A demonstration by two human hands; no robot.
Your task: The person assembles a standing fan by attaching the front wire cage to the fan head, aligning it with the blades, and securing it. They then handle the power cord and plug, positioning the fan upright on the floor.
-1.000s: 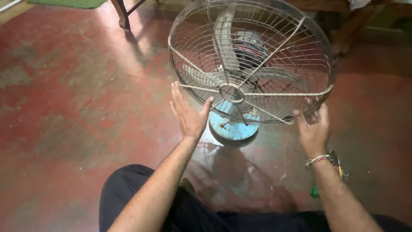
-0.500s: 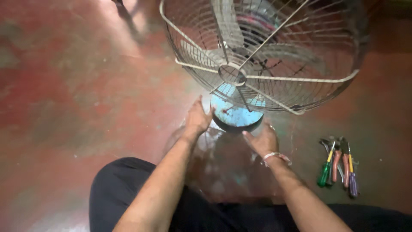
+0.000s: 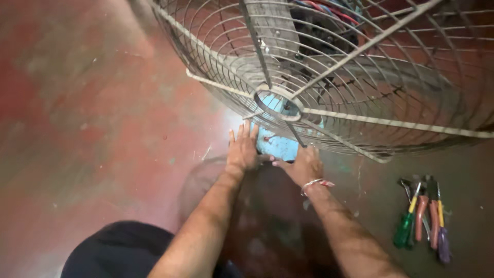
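**Fan base gripped from both sides**

Fan base (image 3: 278, 145), a pale blue disc, sits between the two hands beneath the wire fan guard (image 3: 329, 77). Left hand (image 3: 243, 149) lies flat along its left edge, fingers straight and together; right hand (image 3: 304, 166) cups the near edge, fingers curled onto it, likely to steady it. Screwdrivers and pliers (image 3: 424, 219) lie well right of the fingers on the worn red cement floor (image 3: 92, 118).

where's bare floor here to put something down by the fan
The red floor left of the left hand and the fan guard is bare. Crowded spots: the blue fan base, which both hands, right hand included, touch, and the hand tools at lower right.
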